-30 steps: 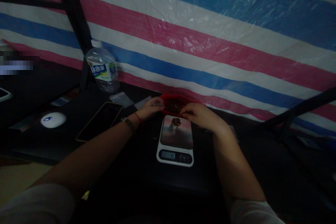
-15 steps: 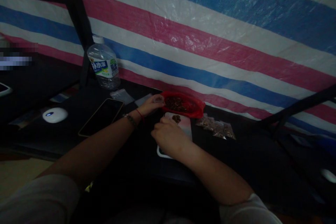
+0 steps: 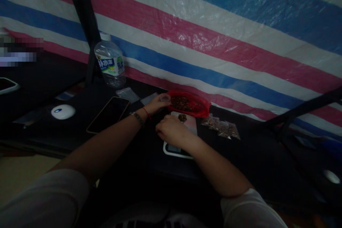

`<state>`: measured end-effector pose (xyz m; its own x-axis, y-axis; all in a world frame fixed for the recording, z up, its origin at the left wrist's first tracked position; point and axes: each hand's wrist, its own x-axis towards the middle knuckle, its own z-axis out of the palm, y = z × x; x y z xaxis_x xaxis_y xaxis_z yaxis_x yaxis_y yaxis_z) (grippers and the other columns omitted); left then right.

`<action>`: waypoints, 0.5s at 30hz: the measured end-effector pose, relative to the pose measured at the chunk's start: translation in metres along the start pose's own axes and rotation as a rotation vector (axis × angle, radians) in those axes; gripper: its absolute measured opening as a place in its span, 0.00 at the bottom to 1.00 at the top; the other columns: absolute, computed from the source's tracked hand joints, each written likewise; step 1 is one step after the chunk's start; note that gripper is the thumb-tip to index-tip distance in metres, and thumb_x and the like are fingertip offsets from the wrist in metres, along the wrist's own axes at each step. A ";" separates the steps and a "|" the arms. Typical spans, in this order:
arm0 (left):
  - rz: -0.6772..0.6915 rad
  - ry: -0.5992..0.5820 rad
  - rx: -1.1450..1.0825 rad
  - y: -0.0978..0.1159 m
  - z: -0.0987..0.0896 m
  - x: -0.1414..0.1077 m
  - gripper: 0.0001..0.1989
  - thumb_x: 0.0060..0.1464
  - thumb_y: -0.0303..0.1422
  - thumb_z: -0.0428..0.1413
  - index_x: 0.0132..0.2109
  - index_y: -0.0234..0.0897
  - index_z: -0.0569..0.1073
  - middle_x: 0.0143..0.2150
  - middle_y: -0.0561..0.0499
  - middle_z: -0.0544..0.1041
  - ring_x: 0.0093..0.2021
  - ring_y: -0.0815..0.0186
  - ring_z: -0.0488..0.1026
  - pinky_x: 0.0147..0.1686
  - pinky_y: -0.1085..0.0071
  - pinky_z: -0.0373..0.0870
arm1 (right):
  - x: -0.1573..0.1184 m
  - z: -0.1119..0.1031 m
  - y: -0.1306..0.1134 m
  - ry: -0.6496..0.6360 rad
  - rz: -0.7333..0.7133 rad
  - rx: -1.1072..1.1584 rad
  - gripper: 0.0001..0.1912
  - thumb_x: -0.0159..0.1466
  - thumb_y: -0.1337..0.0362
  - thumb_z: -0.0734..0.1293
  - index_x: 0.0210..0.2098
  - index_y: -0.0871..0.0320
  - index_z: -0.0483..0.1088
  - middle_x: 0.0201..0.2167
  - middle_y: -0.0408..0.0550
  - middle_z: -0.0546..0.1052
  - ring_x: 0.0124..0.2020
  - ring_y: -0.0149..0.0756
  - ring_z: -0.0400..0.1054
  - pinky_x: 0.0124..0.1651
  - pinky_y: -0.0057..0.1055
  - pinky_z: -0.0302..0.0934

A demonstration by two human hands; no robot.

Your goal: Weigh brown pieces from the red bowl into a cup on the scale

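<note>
My left hand [image 3: 155, 104] is closed around a small clear plastic cup [image 3: 165, 97] at the left rim of a red bowl [image 3: 201, 108]. Loose dark brown dried bits [image 3: 181, 103] lie in that bowl. Over a white digital scale [image 3: 191, 124] hovers my right hand [image 3: 172, 130], its fingers curled down and together at the scale's left side. Whatever those fingers hold, if anything, is hidden. A little heap of brown bits [image 3: 182, 117] rests on the scale's plate, just beyond my right hand. The display shows partly below the wrist, too dark to read.
Several small clear bags of brown bits [image 3: 221, 127] lie right of the bowl. Flat clear bags [image 3: 128, 95], a phone [image 3: 109, 114], a white rounded device [image 3: 63, 112] and a large clear bottle [image 3: 110, 62] are leftward. Striped sheeting [image 3: 213, 50] hangs behind the black table.
The camera view has shifted slightly, moving the scene right and a bit up. My right hand has lifted off the scale's lower left part, so more of the display shows. My left hand still holds the cup.
</note>
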<state>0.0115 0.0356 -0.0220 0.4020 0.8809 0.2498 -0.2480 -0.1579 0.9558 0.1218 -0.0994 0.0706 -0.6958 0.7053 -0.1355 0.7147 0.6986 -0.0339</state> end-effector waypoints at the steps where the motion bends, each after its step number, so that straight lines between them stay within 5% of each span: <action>1: 0.004 -0.012 -0.005 0.001 0.000 0.000 0.12 0.40 0.32 0.63 0.32 0.34 0.69 0.30 0.55 0.72 0.32 0.70 0.68 0.37 0.72 0.64 | -0.006 -0.008 0.005 0.073 -0.010 0.067 0.08 0.63 0.70 0.63 0.36 0.60 0.76 0.36 0.51 0.78 0.41 0.40 0.69 0.46 0.35 0.60; 5: 0.002 -0.035 -0.060 0.001 0.003 -0.001 0.12 0.41 0.32 0.63 0.34 0.34 0.70 0.31 0.54 0.72 0.34 0.69 0.69 0.38 0.71 0.65 | -0.034 -0.040 0.037 0.365 0.071 0.294 0.07 0.61 0.71 0.64 0.36 0.58 0.75 0.36 0.47 0.77 0.38 0.35 0.70 0.44 0.31 0.61; 9: -0.004 0.032 -0.099 -0.004 0.002 0.000 0.16 0.40 0.32 0.63 0.38 0.34 0.70 0.35 0.53 0.74 0.37 0.68 0.71 0.42 0.70 0.66 | -0.038 -0.034 0.087 0.609 0.306 0.348 0.06 0.61 0.66 0.66 0.38 0.58 0.75 0.35 0.48 0.78 0.36 0.36 0.71 0.42 0.33 0.63; 15: 0.030 0.069 0.057 -0.005 -0.002 -0.001 0.19 0.41 0.35 0.65 0.42 0.34 0.71 0.41 0.48 0.76 0.43 0.65 0.72 0.49 0.65 0.66 | -0.020 0.003 0.145 0.501 0.424 0.306 0.11 0.65 0.66 0.62 0.41 0.60 0.76 0.41 0.53 0.78 0.44 0.40 0.71 0.51 0.37 0.62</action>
<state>0.0109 0.0365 -0.0276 0.3329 0.9037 0.2693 -0.2079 -0.2082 0.9557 0.2393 -0.0130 0.0653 -0.2513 0.9298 0.2690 0.8671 0.3398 -0.3643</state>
